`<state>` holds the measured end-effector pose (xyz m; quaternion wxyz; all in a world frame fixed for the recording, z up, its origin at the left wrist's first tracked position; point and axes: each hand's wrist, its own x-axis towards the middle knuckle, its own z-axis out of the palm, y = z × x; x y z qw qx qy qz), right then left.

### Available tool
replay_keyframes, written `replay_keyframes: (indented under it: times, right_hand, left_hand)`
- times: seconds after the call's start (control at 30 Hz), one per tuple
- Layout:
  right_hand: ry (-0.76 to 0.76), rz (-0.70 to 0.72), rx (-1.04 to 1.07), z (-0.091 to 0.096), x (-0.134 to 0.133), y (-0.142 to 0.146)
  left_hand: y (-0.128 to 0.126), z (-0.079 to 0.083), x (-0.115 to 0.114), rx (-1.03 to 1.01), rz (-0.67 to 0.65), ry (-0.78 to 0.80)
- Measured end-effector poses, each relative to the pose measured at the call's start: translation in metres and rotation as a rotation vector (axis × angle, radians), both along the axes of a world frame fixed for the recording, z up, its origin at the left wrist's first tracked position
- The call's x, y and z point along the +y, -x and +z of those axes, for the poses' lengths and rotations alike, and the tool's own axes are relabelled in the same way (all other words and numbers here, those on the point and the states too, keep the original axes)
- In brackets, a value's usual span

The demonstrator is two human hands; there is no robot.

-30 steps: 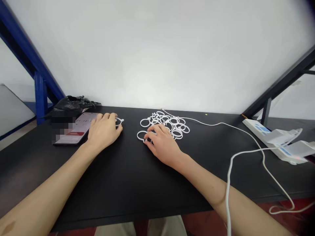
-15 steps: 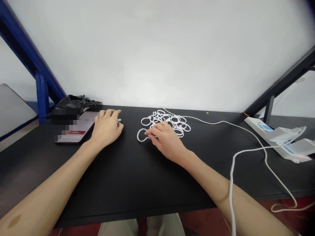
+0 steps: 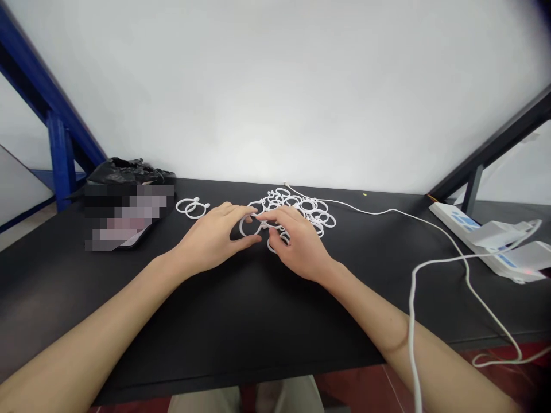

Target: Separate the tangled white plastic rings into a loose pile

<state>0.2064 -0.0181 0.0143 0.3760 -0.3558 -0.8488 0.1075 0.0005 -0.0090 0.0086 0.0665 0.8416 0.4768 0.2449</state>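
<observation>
A white ring [image 3: 242,230] with a small knob lies between my two hands, at the near left side of a pile of similar rings [image 3: 309,206]. My left hand [image 3: 214,238] reaches around its left side, thumb and fingers apart. The fingertips of my right hand [image 3: 303,241] are bent at its right side by the knob and seem to grip it; the exact contact is partly hidden. Another white ring [image 3: 282,236] shows under my right hand. To the left, two overlapping white rings [image 3: 192,209] lie on the black table [image 3: 241,321].
A phone [image 3: 133,226], partly blurred out, and a crumpled black plastic bag [image 3: 124,172] are at the left. A white cable [image 3: 430,264] crosses over my right forearm. At the right lies a power strip [image 3: 456,221] with plugged-in adapters. A white wall [image 3: 275,92] stands behind.
My left hand has moved right from beside the phone to the ring at my right hand, uncovering two rings on the table. That ring has shifted slightly upward in view.
</observation>
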Motion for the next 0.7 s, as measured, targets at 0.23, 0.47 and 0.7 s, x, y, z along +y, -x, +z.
replay_keyframes:
  times: [0.23,0.47,0.7]
  right_hand:
    - [0.105,-0.029,0.072,-0.0006,0.0003,0.0013]
    - [0.097,-0.018,0.119,0.0043,0.0045,-0.0011]
    - [0.152,-0.064,0.130,0.0003,0.0053,-0.0030]
  left_hand:
    - [-0.0043,0.0049,-0.0042,-0.036,-0.012,0.011]
    - [-0.0054,0.0017,-0.0056,-0.051,-0.066,0.009]
    - [-0.0041,0.0025,-0.0031,-0.054,-0.038,-0.007]
